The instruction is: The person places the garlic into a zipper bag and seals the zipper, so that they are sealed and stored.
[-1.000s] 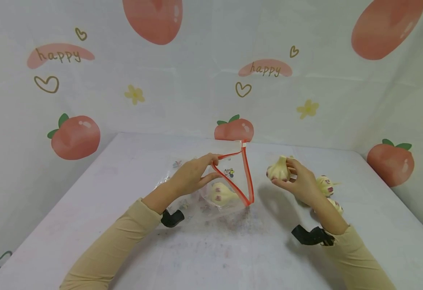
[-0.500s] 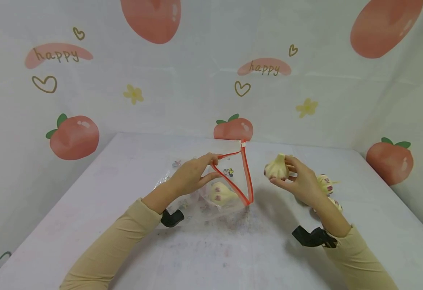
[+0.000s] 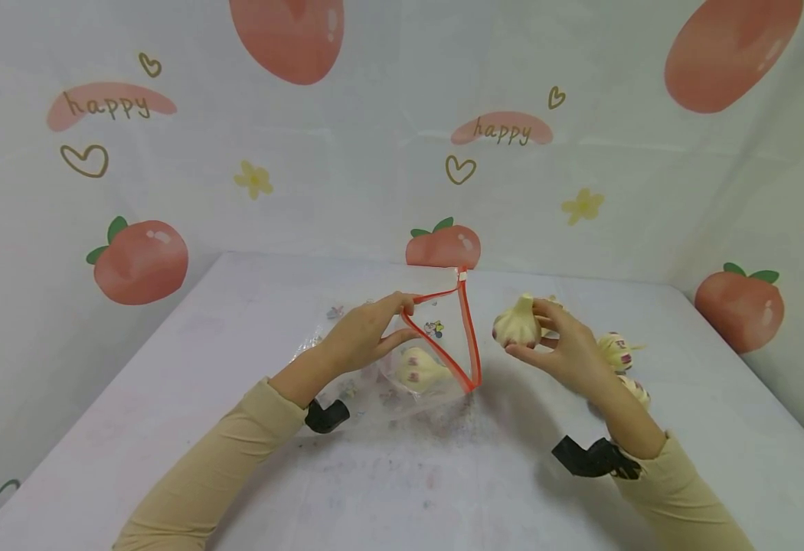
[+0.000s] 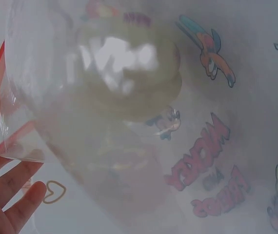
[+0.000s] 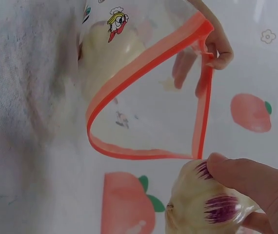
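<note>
Our left hand [image 3: 366, 330] pinches the red-rimmed bag [image 3: 471, 337]; near its right side, our right hand [image 3: 573, 349] grips a garlic bulb [image 3: 515, 325].

Red-rimmed clear bag [image 3: 436, 349] (cartoon-printed), purple-streaked cream garlic [image 3: 516, 326]

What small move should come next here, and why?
Probably the right hand should ease its garlic bulb leftward into the bag: the left hand holds the bag open, another bulb lies inside, and the held one is outside, facing the opening.
</note>
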Demonstrator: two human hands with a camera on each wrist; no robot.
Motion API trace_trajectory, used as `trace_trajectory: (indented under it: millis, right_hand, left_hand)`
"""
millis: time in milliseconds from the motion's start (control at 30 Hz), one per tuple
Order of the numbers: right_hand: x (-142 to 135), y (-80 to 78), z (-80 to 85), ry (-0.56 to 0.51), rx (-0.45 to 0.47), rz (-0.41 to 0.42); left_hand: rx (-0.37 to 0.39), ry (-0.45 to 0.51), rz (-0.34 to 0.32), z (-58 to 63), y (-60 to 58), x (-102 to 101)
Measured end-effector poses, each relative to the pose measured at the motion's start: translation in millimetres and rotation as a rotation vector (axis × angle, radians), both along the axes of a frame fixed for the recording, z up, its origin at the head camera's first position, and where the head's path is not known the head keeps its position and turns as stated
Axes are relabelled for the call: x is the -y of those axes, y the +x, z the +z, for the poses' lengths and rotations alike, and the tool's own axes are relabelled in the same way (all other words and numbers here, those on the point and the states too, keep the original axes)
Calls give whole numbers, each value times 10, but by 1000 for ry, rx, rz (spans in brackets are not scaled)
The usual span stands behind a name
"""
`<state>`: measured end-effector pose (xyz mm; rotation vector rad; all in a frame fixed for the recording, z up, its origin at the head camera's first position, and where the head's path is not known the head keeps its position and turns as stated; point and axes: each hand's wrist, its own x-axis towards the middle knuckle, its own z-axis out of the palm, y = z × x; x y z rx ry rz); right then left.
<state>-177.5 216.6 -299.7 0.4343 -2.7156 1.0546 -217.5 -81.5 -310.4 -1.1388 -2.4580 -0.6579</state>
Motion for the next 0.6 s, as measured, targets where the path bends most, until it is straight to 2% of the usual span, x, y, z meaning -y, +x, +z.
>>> trace_trajectory:
  millis: [600]
  right_hand:
    - [93,38,-17,-46,-32,73]
  left_hand:
    - [-6,20,-20,-12,-5,2]
